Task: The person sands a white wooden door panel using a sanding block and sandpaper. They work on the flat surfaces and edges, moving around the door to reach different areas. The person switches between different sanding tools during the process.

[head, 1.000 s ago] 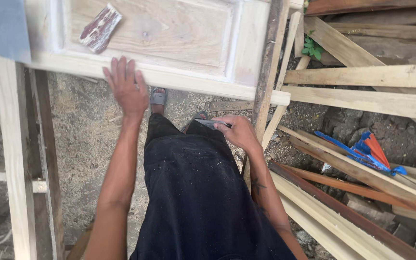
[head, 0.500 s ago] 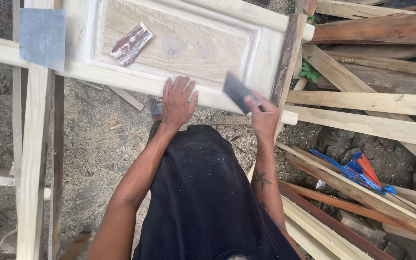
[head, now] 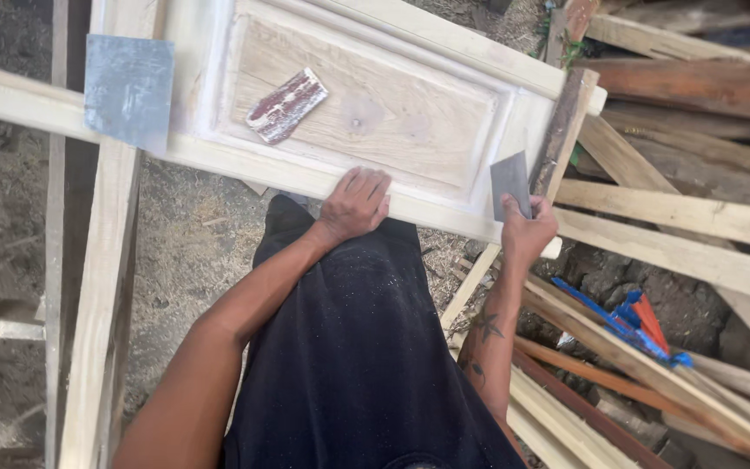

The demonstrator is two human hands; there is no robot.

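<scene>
Hands (head: pixel 355 205) two, scraper (head: pixel 511 183) one.

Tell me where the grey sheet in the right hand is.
In the head view, the grey sheet is pinched in the right hand, lying on the right end of the pale wooden door panel, beside a dark upright board.

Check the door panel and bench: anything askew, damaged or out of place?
Nothing looks damaged. The door panel lies slanted across its supports, its right end overhanging loose planks. A worn sanding block sits loose on it. The left hand rests on its edge; the right hand holds a grey sheet.
</scene>
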